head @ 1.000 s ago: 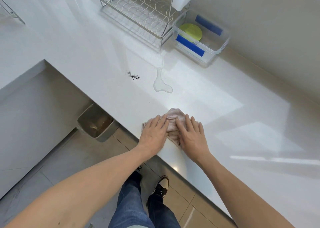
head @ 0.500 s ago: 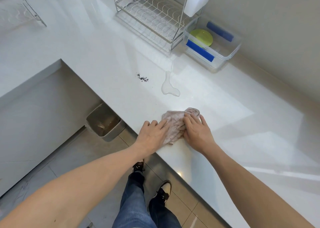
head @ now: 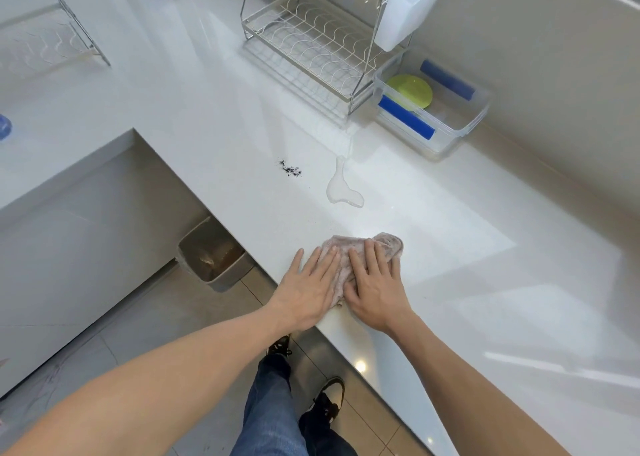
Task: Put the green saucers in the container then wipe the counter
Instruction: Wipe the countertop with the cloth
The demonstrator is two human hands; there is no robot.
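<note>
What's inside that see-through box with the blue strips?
Inside the clear container lie the green saucers, stacked at its left end; how many there are cannot be told. The rest of its floor looks bare, though the near blue strip hides a little.

Both hands flat, palms down (left, right), arms extended.

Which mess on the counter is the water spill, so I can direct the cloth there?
Start at the wire dish rack at the back of the counter. Nearer the person lies the puddle. It is clear and glossy, unlike the dark crumbs left of it.
</note>
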